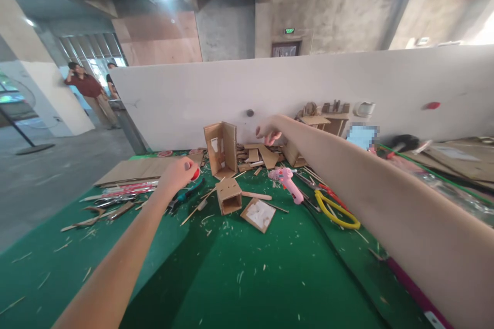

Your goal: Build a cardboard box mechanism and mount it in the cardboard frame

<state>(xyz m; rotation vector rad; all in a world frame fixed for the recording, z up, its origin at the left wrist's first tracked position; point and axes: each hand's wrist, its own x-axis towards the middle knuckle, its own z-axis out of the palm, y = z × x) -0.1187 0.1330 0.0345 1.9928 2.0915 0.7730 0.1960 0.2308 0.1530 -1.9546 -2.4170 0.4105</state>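
My left hand is closed around a small red object low over the green mat, left of a standing cardboard box frame. My right hand reaches far out over a heap of cardboard scraps by the white wall; its fingers are curled downward, and I cannot see anything held in them. A small open cardboard box and a flat cardboard piece lie between my arms.
A pink glue gun, yellow-handled cutters and red-handled tools lie right of centre. Pliers, blades and sticks lie at the left by a cardboard sheet. Wood chips litter the mat. Two people stand far left.
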